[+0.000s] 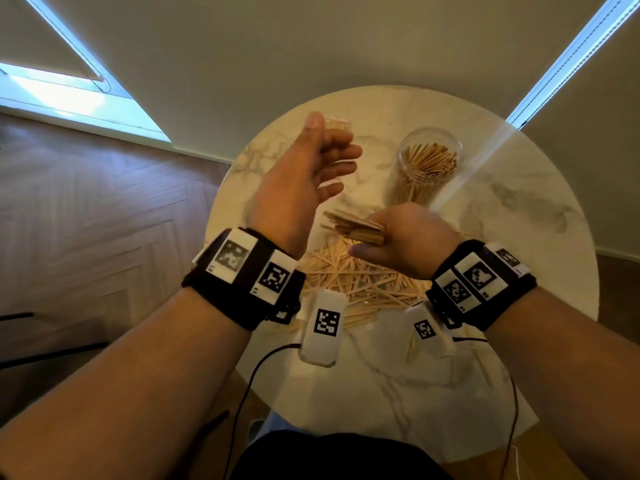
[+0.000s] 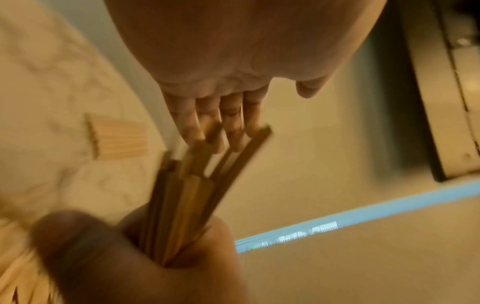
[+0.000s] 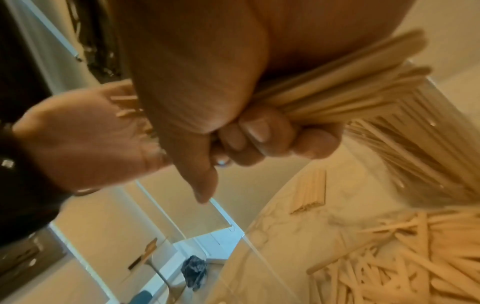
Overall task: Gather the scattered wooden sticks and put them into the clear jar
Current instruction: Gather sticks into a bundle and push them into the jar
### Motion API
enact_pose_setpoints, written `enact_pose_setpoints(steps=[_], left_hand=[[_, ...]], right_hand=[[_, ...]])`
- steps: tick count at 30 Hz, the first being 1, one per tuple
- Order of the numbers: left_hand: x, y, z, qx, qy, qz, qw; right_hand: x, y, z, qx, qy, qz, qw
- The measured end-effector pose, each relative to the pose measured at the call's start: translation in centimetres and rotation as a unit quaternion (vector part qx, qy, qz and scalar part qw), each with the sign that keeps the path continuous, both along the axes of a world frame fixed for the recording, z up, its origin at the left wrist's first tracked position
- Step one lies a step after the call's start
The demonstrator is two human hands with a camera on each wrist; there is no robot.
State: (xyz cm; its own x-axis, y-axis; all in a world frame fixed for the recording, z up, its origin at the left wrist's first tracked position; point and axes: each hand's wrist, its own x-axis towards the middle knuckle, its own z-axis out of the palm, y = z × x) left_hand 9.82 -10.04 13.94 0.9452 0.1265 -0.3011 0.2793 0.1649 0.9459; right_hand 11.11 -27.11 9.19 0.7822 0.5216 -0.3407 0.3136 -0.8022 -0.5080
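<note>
My right hand [image 1: 405, 237] grips a bundle of wooden sticks [image 1: 349, 226] above the loose pile of sticks [image 1: 349, 278] on the round marble table [image 1: 502, 220]. In the right wrist view its fingers [image 3: 259, 139] are curled tight round the bundle [image 3: 337, 96]. My left hand [image 1: 322, 161] is raised to the left of the bundle, with its fingers relaxed and holding nothing. In the left wrist view its straight fingers [image 2: 207, 123] lie right at the tips of the bundle [image 2: 182, 195]. The clear jar [image 1: 427, 157] stands upright behind my right hand, partly filled with sticks.
A small neat row of sticks [image 2: 119, 139] lies on the table beyond my left hand. Two white tagged pads [image 1: 323, 327] with black cables sit at the table's near side. The table edge and wooden floor are to the left.
</note>
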Motion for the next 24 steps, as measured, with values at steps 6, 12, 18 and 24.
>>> enact_pose_setpoints(steps=[6, 12, 18, 24], left_hand=[[-0.4, -1.7, -1.9, 0.224, -0.038, -0.092, 0.970], [0.5, -0.7, -2.7, 0.137, -0.022, 0.025, 0.990], [1.2, -2.1, -4.6, 0.022, 0.038, -0.017, 0.999], [1.2, -2.7, -6.5, -0.107, 0.151, -0.072, 0.980]], right_hand=[[0.4, 2.6, 0.9, -0.106, -0.069, 0.091, 0.988], [0.5, 1.1, 0.7, -0.064, -0.023, 0.063, 0.996], [0.8, 1.6, 0.2, -0.015, -0.021, 0.051, 0.998], [1.7, -1.9, 0.7, 0.413, 0.080, -0.217, 0.881]])
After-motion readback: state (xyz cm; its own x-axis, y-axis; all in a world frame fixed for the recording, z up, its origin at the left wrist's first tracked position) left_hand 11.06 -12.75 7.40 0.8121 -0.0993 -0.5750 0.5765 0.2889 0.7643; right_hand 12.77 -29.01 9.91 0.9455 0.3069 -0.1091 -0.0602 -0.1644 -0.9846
